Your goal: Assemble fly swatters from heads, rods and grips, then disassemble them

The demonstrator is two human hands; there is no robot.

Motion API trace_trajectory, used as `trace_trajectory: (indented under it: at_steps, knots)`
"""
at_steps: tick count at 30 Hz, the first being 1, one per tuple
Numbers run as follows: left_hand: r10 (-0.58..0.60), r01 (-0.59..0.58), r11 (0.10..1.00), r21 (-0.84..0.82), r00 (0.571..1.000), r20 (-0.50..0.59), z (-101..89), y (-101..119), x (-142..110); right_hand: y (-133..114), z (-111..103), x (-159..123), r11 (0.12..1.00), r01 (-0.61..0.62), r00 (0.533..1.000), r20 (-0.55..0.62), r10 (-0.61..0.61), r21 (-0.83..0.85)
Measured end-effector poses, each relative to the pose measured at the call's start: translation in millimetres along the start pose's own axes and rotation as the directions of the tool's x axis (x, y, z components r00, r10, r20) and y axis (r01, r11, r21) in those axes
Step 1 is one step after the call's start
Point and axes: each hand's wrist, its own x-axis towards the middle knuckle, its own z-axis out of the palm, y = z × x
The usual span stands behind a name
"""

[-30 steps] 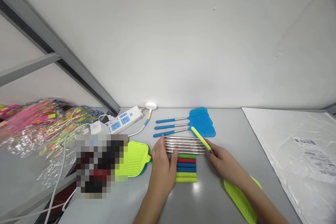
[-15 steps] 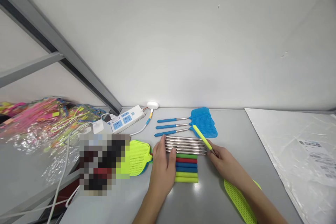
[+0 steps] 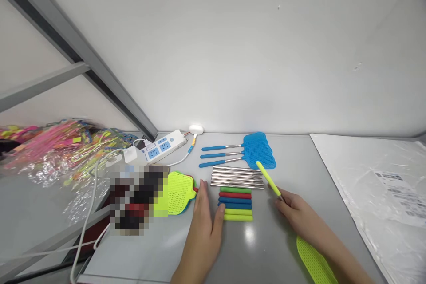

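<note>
My right hand (image 3: 294,211) is closed round the metal rod of a yellow-green fly swatter (image 3: 268,179); its handle points up and left, and its mesh head lies under my forearm. My left hand (image 3: 204,235) rests with thumb and fingers apart at the left ends of a row of coloured handle grips (image 3: 237,200), in green, red, blue and yellow-green. The thumb touches or nearly touches the grips. Just above them lies a row of silver metal rods (image 3: 237,177). Behind these, blue fly swatters (image 3: 259,150) lie with their handles to the left.
Left of my left hand is a stack of swatter heads (image 3: 179,193), yellow-green on top. A white power strip (image 3: 166,146) with cables lies at the back left, near plastic-bagged colourful items (image 3: 66,146). A white plastic package (image 3: 372,168) covers the right side. A wall stands behind.
My left hand has come off the metal rods and moved down beside the grips. My right hand has drawn the yellow-green swatter right, away from the rods.
</note>
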Motion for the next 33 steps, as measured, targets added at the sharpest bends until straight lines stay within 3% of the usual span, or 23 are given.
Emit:
trace_trajectory:
  at_steps: [12, 21, 26, 33]
  knots:
    - [0.001, -0.008, 0.994, -0.110, 0.998, -0.064, 5.8, 11.9, -4.5, -1.7, 20.4, -6.2, 0.999, 0.047, 0.998, 0.036, -0.047, 0.006]
    - [0.002, -0.015, 0.991, -0.133, 0.996, -0.095, 9.5, 3.0, -4.1, 1.0, 27.8, -4.7, 0.995, 0.028, 0.997, -0.064, -0.034, -0.099]
    - [0.016, -0.019, 0.998, -0.055, 0.998, -0.053, 5.1, 0.7, -3.1, -1.3, 25.8, -7.7, 0.997, 0.043, 0.997, -0.055, -0.046, -0.061]
    - [0.169, -0.165, 0.981, 0.102, 0.985, -0.025, 7.7, -3.1, -0.8, 10.0, 23.0, -5.5, 0.993, 0.093, 0.990, -0.103, -0.100, -0.079]
